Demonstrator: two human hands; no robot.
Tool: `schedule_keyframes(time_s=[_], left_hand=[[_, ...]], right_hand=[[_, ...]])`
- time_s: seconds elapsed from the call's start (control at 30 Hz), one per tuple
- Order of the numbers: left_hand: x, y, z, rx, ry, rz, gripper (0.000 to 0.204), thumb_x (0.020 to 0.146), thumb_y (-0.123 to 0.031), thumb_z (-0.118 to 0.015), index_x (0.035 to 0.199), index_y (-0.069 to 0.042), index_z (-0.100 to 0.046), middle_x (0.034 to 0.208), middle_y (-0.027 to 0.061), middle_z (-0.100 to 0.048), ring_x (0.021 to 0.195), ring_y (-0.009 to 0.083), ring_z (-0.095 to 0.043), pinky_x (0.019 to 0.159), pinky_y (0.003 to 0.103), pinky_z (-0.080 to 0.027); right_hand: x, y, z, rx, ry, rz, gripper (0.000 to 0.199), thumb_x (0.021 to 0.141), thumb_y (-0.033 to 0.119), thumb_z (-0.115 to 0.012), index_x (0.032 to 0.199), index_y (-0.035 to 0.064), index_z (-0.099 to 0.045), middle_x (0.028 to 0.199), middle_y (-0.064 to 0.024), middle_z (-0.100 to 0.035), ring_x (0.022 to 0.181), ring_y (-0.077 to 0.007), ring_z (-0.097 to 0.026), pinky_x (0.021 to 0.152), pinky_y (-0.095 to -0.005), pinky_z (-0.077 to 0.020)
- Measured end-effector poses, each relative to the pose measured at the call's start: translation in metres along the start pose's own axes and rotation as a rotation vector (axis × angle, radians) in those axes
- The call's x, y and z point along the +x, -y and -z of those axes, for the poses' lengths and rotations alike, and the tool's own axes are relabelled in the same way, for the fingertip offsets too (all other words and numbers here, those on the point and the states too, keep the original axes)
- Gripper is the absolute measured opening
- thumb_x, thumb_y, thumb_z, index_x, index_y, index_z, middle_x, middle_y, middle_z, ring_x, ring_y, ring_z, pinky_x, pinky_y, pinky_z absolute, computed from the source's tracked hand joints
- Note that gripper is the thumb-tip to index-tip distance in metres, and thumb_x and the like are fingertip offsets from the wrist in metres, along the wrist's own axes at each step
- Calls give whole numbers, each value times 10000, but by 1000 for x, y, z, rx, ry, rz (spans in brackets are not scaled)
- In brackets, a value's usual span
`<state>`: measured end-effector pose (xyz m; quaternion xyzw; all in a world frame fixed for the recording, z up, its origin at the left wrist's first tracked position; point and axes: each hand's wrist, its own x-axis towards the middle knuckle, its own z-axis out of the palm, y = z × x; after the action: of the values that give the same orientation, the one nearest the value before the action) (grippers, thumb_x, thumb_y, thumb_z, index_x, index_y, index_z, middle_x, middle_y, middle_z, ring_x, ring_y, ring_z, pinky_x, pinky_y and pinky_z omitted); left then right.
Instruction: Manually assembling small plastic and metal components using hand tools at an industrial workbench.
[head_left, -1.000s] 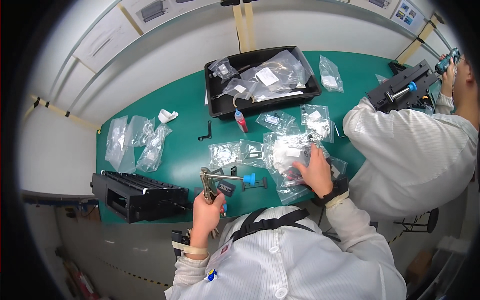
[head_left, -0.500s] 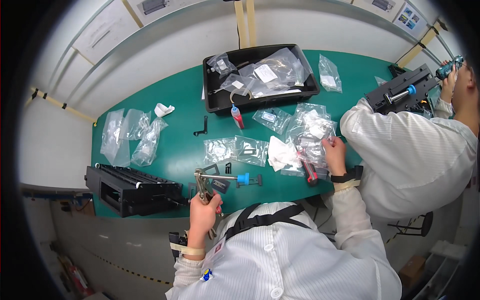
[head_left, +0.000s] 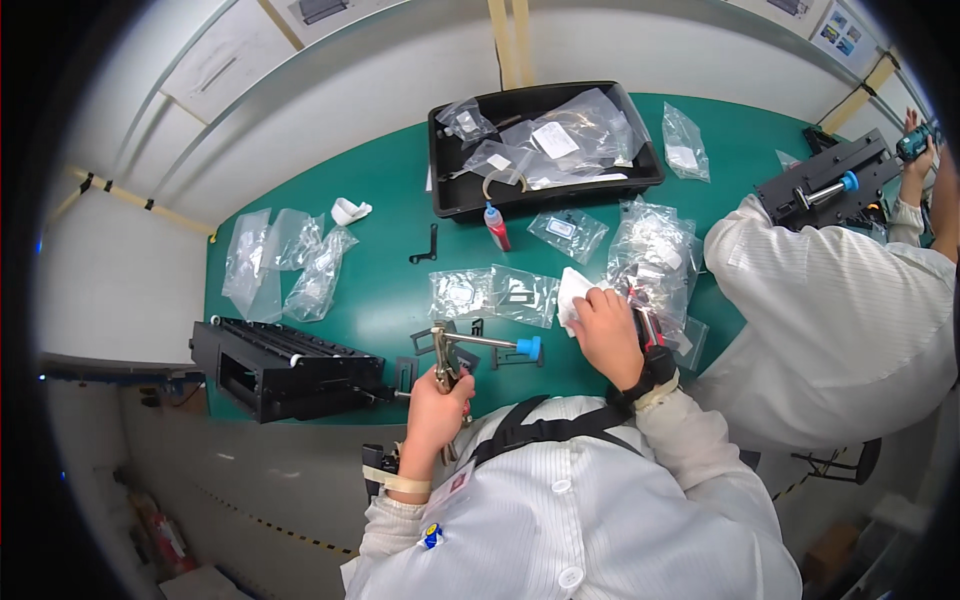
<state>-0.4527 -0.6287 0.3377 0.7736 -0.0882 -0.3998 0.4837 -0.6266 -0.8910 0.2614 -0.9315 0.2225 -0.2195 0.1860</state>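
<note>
My left hand is wrapped round a pair of locking pliers at the table's front edge. Their jaws are at one end of a shiny metal rod, which points right and ends in a blue cap. Farther right, my right hand has its fingers closed on a crumpled white cloth; its fingertips are partly hidden. Just beside that hand lies a red and black tool, partly covered by the wrist. Clear plastic bags are heaped behind it.
A black assembly stands at the left, near flat black parts. Behind are a red bottle, a black tray of bags and more bags. A co-worker's sleeve is close on the right.
My right hand has left the heap of plastic bags, moved left and nearer, and taken hold of the white cloth. The left hand still grips the pliers. The whole view has shifted slightly.
</note>
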Motion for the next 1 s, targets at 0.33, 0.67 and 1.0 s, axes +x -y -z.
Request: schedule_keyframes(time_s=[0.33, 0.67, 1.0], left_hand=[[11, -3, 1, 130, 3, -37, 182, 996, -179, -742, 1024, -7, -690, 784, 38, -713, 633, 118, -639, 599, 325, -508], [21, -8, -20, 309, 74, -121, 285, 971, -251, -753, 1071, 13, -717, 776, 178, -708, 715, 345, -688, 720, 444, -529], [10, -38, -31, 475, 53, -274, 252, 986, -208, -735, 1083, 24, -719, 753, 177, -708, 718, 375, -705, 701, 472, -519]], right_hand=[[15, 54, 77, 1095, -73, -127, 166, 941, 12, -792, 1093, 24, -727, 1307, -123, -715, 1165, -267, -686, 1012, -367, -536], [2, 81, 64, 311, -39, 90, 278, 834, 107, -872, 1013, 40, -671, 1088, -160, -681, 928, -374, -707, 789, -451, -571], [1, 78, 48, 60, -101, -52, 243, 767, 147, -853, 766, 65, -624, 739, -136, -608, 666, -387, -650, 579, -494, -492]])
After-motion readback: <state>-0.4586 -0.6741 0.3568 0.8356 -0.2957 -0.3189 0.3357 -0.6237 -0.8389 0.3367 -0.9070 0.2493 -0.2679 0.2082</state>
